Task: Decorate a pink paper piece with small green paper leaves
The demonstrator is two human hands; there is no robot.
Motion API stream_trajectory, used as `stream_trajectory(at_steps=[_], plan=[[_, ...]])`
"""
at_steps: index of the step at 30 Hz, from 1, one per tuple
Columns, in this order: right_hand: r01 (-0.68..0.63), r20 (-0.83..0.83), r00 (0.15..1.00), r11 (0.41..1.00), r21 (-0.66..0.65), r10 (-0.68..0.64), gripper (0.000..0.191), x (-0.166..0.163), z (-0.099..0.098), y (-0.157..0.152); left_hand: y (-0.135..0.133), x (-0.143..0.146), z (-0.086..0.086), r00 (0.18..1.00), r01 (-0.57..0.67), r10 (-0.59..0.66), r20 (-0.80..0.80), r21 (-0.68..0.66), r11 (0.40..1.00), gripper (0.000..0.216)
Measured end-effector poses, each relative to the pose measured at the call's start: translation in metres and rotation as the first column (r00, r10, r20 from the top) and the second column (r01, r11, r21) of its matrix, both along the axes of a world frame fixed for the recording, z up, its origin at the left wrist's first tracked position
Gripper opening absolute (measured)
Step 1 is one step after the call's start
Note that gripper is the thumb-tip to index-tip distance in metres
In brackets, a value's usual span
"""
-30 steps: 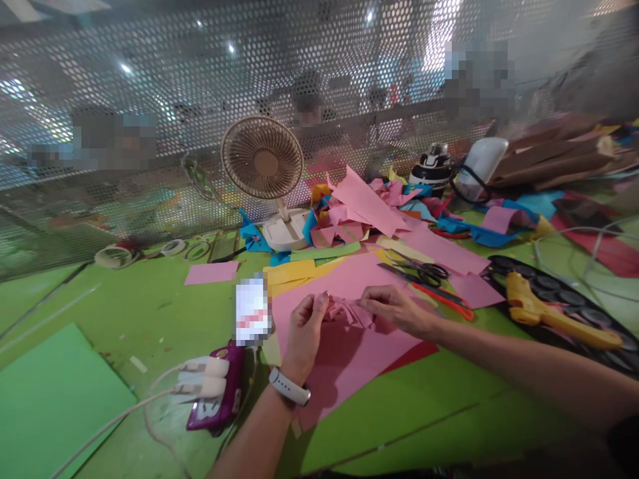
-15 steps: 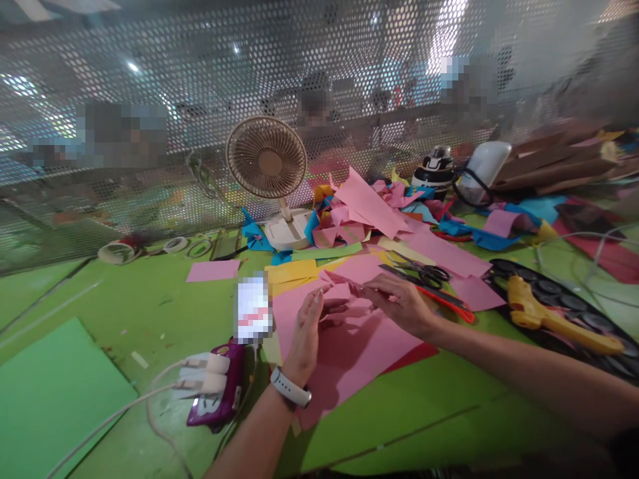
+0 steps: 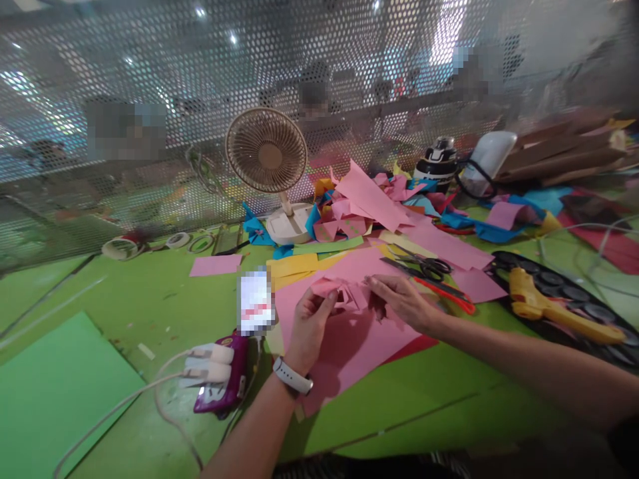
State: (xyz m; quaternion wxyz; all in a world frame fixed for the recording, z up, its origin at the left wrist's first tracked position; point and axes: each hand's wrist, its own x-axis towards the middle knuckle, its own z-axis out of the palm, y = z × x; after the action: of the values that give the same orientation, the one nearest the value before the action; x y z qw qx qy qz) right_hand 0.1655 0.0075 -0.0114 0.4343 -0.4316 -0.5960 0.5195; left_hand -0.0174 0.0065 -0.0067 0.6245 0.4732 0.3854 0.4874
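Note:
My left hand [image 3: 308, 327] and my right hand [image 3: 403, 303] both pinch a small folded pink paper piece [image 3: 343, 295] held just above a large pink paper sheet [image 3: 349, 332] on the green table [image 3: 150, 299]. The left fingers curl round its left end; the right fingers grip its right end. A white watch sits on my left wrist [image 3: 293, 376].
Scissors [image 3: 424, 266] and a red-handled tool [image 3: 444, 294] lie right of my hands. A yellow glue gun [image 3: 549, 307] rests on a black tray. A small fan [image 3: 269, 169], paper scraps [image 3: 369, 199], a purple power strip [image 3: 222, 382], tape rolls [image 3: 120, 247] and a mesh wall [image 3: 150, 100] surround them.
The hands opened apart over the paper half a second ago, then came back together, lifting the folded pink piece slightly higher. The view shifted a little.

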Motion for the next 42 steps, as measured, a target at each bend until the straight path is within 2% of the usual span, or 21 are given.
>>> stream_trajectory(at_steps=[3,6,10,13,15,17,19,21,24,26,28,30,32,34,36,42], plan=[[-0.043,-0.019,0.999,0.999,0.01,0.043,0.04,0.002,0.0,0.0,0.001,0.0,-0.002,0.999,-0.04,0.04,0.011,-0.016,0.999,0.016],[-0.061,-0.03,0.998,0.998,0.013,0.062,0.031,0.004,-0.003,0.0,0.001,0.0,-0.004,0.999,-0.025,0.027,0.043,-0.044,0.999,0.013],[-0.064,-0.008,0.998,0.998,0.02,0.064,0.03,0.003,-0.007,0.0,0.002,-0.001,-0.008,0.993,-0.04,0.05,0.108,-0.098,0.994,0.011],[-0.011,0.09,0.996,0.992,0.124,0.0,0.027,0.004,-0.008,0.0,0.004,-0.001,-0.008,0.979,-0.063,0.087,0.184,-0.133,0.989,0.009],[0.039,0.192,0.976,0.954,0.296,-0.099,0.024,0.007,-0.008,0.001,0.006,-0.002,-0.007,0.968,-0.063,0.099,0.23,-0.157,0.986,0.013],[0.053,0.27,0.94,0.867,0.495,-0.211,0.023,0.012,-0.008,0.002,0.007,-0.002,-0.005,0.959,-0.037,0.088,0.271,-0.189,0.981,0.02],[0.032,0.3,0.912,0.777,0.628,-0.28,0.026,0.017,-0.01,0.004,0.008,-0.003,-0.003,0.951,-0.002,0.068,0.3,-0.216,0.976,0.027],[0.022,0.299,0.902,0.725,0.689,-0.311,0.031,0.02,-0.011,0.007,0.008,-0.003,-0.001,0.946,-0.002,0.073,0.315,-0.22,0.976,0.029],[0.035,0.295,0.895,0.713,0.701,-0.334,0.033,0.02,-0.011,0.009,0.008,-0.003,-0.001,0.952,-0.066,0.116,0.284,-0.18,0.982,0.018],[0.076,0.282,0.895,0.74,0.669,-0.347,0.034,0.018,-0.008,0.009,0.008,-0.003,-0.002,0.959,-0.094,0.128,0.252,-0.142,0.985,0.02],[0.132,0.233,0.92,0.811,0.569,-0.314,0.038,0.015,-0.004,0.008,0.008,-0.003,-0.002,0.966,-0.088,0.113,0.234,-0.115,0.989,0.02],[0.143,0.117,0.973,0.912,0.383,-0.201,0.043,0.012,0.0,0.008,0.007,-0.003,-0.002,0.97,-0.072,0.091,0.225,-0.09,0.993,0.019],[0.08,-0.061,0.996,0.979,0.189,-0.069,0.044,0.011,0.002,0.008,0.007,-0.003,-0.002,0.975,-0.063,0.076,0.21,-0.07,0.996,0.019],[0.018,-0.213,0.977,0.998,0.066,-0.004,0.043,0.012,0.004,0.01,0.007,-0.005,-0.002,0.98,-0.071,0.083,0.18,-0.067,0.995,0.019],[-0.003,-0.294,0.956,1.0,0.001,0.003,0.041,0.015,0.006,0.011,0.008,-0.007,-0.003,0.984,-0.096,0.107,0.142,-0.083,0.992,0.019],[-0.063,-0.359,0.933,0.991,-0.119,0.016,0.034,0.021,0.011,0.013,0.013,-0.012,-0.008,0.984,-0.117,0.128,0.123,-0.093,0.989,0.02]])
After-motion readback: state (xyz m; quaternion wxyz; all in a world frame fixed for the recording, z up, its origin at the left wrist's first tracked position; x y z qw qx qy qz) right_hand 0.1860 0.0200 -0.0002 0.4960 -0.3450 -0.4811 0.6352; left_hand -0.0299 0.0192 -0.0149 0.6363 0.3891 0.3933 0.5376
